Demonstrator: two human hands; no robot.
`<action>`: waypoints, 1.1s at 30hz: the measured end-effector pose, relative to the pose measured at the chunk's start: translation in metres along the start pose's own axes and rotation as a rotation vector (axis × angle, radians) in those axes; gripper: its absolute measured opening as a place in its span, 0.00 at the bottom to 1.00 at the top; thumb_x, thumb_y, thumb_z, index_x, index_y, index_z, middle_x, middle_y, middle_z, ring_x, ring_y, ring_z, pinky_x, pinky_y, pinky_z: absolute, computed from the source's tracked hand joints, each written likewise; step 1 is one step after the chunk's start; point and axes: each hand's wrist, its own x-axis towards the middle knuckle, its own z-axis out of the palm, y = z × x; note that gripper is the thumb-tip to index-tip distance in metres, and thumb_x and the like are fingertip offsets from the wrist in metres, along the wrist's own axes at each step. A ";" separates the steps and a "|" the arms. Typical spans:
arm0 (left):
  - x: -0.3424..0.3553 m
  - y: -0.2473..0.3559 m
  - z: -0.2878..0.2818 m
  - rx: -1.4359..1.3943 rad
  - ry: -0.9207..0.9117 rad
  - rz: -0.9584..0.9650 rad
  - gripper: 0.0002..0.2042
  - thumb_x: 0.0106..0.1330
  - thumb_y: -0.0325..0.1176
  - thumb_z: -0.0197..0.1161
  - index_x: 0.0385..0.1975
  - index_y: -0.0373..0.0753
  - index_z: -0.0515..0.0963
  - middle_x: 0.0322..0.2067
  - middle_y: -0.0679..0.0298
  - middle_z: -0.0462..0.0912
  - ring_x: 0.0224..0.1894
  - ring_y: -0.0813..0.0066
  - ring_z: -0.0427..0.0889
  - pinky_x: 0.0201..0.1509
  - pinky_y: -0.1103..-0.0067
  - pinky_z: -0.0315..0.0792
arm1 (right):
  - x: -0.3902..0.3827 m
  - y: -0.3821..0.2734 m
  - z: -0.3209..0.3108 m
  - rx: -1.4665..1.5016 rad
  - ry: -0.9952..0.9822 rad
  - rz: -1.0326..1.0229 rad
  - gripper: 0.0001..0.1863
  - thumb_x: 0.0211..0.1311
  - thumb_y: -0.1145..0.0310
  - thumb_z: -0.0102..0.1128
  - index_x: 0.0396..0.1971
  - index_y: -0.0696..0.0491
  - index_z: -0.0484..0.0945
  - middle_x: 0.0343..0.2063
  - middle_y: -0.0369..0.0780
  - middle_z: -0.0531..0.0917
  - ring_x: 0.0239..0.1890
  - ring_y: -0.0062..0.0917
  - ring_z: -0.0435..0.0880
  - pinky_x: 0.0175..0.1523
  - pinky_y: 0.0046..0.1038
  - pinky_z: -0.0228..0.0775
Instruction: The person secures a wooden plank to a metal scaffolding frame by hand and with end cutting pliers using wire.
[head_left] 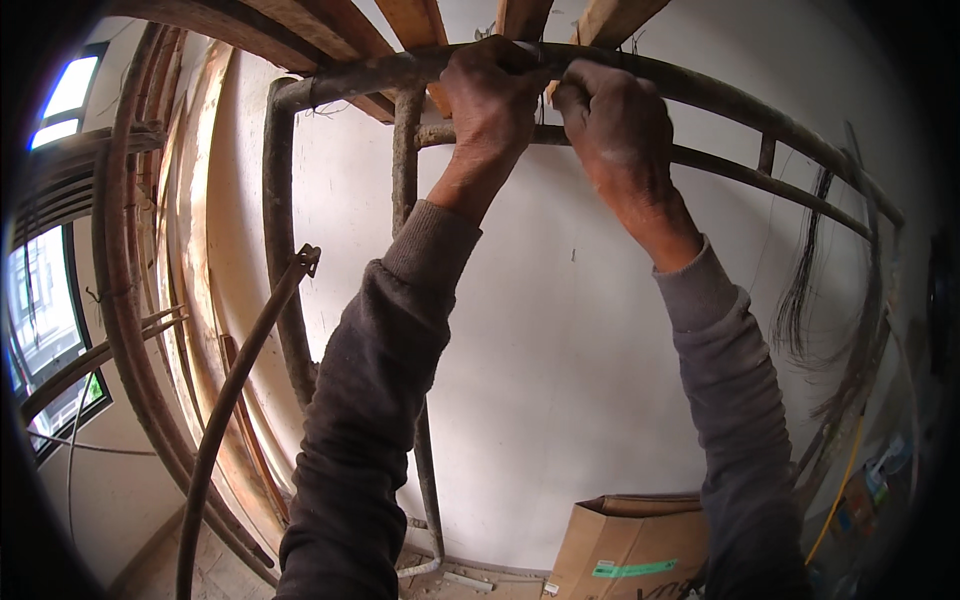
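Top pipe [370, 74] of the metal frame is where you are working, with your left hand [490, 105] bent over it, though I can't tell how tightly those fingers close or what they hold, and your right hand [622, 120] curled into a near fist beside it, anything pinched there being hidden. Wooden planks [413, 20] meet the pipe's upper edge, and the thinner rail [720, 166] runs below it. The step in hand looks like close two-handed fingerwork at the pipe; the next move calls for a steady left hand and careful right fingertips.
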 end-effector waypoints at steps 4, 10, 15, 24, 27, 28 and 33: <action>-0.002 0.000 0.001 -0.039 0.016 0.005 0.08 0.51 0.28 0.71 0.26 0.30 0.83 0.22 0.57 0.85 0.23 0.73 0.83 0.30 0.76 0.77 | 0.023 0.011 0.001 -0.188 0.117 -0.371 0.08 0.59 0.72 0.62 0.39 0.54 0.78 0.31 0.43 0.84 0.36 0.37 0.87 0.34 0.36 0.80; -0.003 0.001 -0.003 0.052 0.035 0.046 0.06 0.54 0.28 0.66 0.23 0.30 0.81 0.20 0.53 0.83 0.24 0.67 0.83 0.32 0.74 0.77 | 0.048 0.021 0.016 -0.450 -0.066 -0.547 0.07 0.59 0.70 0.63 0.36 0.52 0.77 0.29 0.39 0.84 0.36 0.33 0.88 0.35 0.33 0.82; -0.002 0.000 -0.003 0.131 0.037 0.039 0.07 0.53 0.29 0.64 0.23 0.30 0.81 0.23 0.46 0.82 0.28 0.49 0.85 0.35 0.66 0.78 | 0.050 0.027 0.019 -0.408 -0.094 -0.608 0.08 0.61 0.66 0.63 0.38 0.49 0.78 0.28 0.37 0.85 0.32 0.30 0.88 0.33 0.32 0.82; -0.011 0.007 -0.003 0.519 0.009 0.064 0.08 0.58 0.32 0.58 0.25 0.35 0.81 0.23 0.50 0.83 0.31 0.49 0.84 0.38 0.61 0.77 | 0.054 0.023 0.019 -0.604 -0.092 -0.638 0.08 0.61 0.68 0.60 0.23 0.51 0.82 0.20 0.40 0.85 0.27 0.30 0.89 0.31 0.31 0.82; -0.012 0.005 -0.003 0.550 -0.038 0.043 0.09 0.59 0.33 0.57 0.25 0.36 0.81 0.23 0.50 0.83 0.31 0.48 0.84 0.37 0.60 0.76 | 0.055 0.021 0.019 -0.639 -0.066 -0.637 0.09 0.59 0.69 0.61 0.20 0.51 0.83 0.20 0.41 0.86 0.27 0.29 0.89 0.31 0.30 0.82; -0.012 0.004 -0.002 0.533 -0.034 0.057 0.08 0.59 0.33 0.57 0.25 0.36 0.81 0.23 0.50 0.83 0.31 0.48 0.84 0.36 0.59 0.76 | 0.054 0.022 0.018 -0.644 -0.064 -0.627 0.09 0.59 0.69 0.61 0.20 0.51 0.83 0.20 0.41 0.86 0.26 0.29 0.89 0.31 0.30 0.82; -0.014 -0.001 0.000 0.564 -0.064 0.085 0.07 0.59 0.30 0.57 0.26 0.37 0.80 0.25 0.51 0.83 0.32 0.49 0.84 0.37 0.60 0.76 | 0.059 0.024 0.016 -0.660 -0.126 -0.639 0.08 0.56 0.68 0.63 0.20 0.52 0.84 0.19 0.42 0.85 0.27 0.29 0.89 0.31 0.30 0.82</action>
